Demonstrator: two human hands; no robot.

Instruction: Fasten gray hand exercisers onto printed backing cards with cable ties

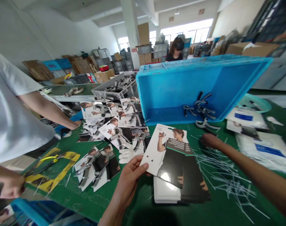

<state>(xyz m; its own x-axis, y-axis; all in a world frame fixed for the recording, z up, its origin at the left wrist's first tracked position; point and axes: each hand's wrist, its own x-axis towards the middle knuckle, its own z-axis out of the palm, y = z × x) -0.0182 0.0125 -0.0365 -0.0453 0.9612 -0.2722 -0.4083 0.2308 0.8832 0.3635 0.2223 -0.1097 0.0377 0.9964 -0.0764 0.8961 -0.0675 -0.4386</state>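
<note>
Left hand (pixel 130 177): fingers pinching bare card (pixel 168 157) | Right hand (pixel 210 141): fingers unclear, beside hand grip (pixel 201 124) | Carded grips (pixel 107 172): piled | Loose grips (pixel 201 110): in blue crate (pixel 171 84)

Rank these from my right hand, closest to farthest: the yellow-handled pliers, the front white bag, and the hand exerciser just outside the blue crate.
From your right hand:
1. Hand exerciser, just beyond it
2. White bag, to the right
3. Yellow-handled pliers, far left
</note>
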